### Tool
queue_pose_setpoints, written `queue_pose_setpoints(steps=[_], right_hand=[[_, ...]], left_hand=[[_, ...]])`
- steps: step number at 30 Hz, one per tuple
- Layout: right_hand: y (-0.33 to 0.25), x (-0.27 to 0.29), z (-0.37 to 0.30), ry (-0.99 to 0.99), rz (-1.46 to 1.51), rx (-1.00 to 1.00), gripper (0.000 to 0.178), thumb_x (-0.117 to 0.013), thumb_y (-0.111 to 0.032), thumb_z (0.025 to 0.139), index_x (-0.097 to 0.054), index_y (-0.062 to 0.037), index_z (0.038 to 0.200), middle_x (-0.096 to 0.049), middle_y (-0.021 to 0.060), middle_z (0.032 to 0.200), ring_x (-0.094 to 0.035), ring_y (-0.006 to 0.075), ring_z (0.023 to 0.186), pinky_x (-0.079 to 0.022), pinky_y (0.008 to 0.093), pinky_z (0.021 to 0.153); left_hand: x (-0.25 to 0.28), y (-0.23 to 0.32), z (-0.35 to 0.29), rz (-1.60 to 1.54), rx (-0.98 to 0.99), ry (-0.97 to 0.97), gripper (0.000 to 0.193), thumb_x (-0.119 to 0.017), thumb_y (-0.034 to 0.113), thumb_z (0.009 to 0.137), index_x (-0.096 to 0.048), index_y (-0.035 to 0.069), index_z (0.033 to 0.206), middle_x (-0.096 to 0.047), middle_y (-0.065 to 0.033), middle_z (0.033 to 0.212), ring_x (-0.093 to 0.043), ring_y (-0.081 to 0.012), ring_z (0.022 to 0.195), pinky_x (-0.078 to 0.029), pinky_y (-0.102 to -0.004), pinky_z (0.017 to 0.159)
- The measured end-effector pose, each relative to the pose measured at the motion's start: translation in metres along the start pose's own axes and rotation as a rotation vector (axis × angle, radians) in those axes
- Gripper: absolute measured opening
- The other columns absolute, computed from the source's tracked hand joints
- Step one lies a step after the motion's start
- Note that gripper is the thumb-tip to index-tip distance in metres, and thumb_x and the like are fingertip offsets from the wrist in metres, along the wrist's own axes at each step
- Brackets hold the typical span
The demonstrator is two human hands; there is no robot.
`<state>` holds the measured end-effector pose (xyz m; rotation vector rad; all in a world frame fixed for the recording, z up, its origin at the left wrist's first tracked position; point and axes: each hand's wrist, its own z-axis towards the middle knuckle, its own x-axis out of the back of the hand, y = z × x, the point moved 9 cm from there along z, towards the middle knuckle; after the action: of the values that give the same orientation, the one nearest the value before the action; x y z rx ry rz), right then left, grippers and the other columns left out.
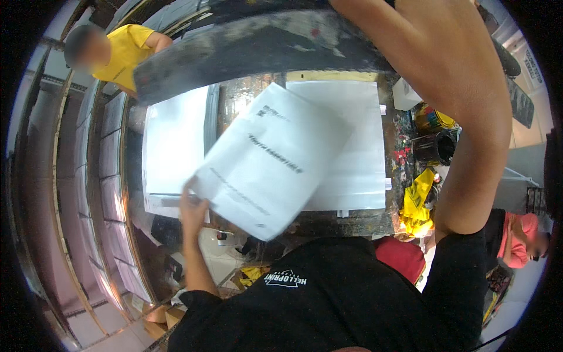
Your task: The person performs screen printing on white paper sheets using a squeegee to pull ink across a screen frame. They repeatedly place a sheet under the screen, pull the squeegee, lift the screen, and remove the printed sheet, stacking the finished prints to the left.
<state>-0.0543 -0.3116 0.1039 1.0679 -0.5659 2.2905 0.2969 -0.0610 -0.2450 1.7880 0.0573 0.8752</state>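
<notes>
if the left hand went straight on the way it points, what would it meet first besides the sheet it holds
Probably the white paper at the left, just ahead of the left hand; depth is unclear, so it might pass above.

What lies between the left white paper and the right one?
Head view: the printed sheet, held by the left hand, slants across the gap; dark table shows beyond it.

The printed sheet (278,161) is blurred — the right grip, seemingly, beyond the top edge.
</notes>
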Motion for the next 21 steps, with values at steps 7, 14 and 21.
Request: queue_pose_setpoints(steps=[7,14,21], right_hand=[[-0.021,-0.001,-0.024,0.042,0.009,-0.047,0.040,-0.055,-0.033,0.088,-0.061,0.0056,0.078,-0.063,0.0243,0.074,-0.064,0.0414,0.075,-0.049,0.0481,0.071],[-0.024,-0.045,-0.121,-0.095,-0.174,-0.093,0.076,-0.060,-0.049,0.089,-0.045,0.0000,0.145,-0.068,0.0253,0.090,-0.065,0.0411,0.088,-0.047,0.0507,0.084],[-0.033,-0.197,-0.344,-0.782,0.172,-0.134,0.045,-0.061,-0.053,0.094,-0.071,-0.0120,0.108,-0.071,0.0147,0.098,-0.067,0.0372,0.097,-0.052,0.0516,0.082]], left_hand=[[0.269,-0.122,0.098,0.771,-0.079,0.321,0.062,-0.059,0.000,0.077,-0.056,0.002,0.138,-0.063,-0.0275,0.129,-0.060,-0.0388,0.124,-0.048,-0.0441,0.104],[-0.088,0.166,-0.091,-0.801,-0.502,-0.652,0.098,-0.078,0.039,0.089,-0.021,0.002,0.160,-0.037,-0.0210,0.159,-0.040,-0.0344,0.145,-0.032,-0.0499,0.118],[-0.208,-0.006,-0.184,-1.276,0.582,-0.502,0.112,-0.036,0.090,0.085,-0.028,0.003,0.155,-0.042,-0.0233,0.148,-0.045,-0.0371,0.135,-0.033,-0.0499,0.117]])
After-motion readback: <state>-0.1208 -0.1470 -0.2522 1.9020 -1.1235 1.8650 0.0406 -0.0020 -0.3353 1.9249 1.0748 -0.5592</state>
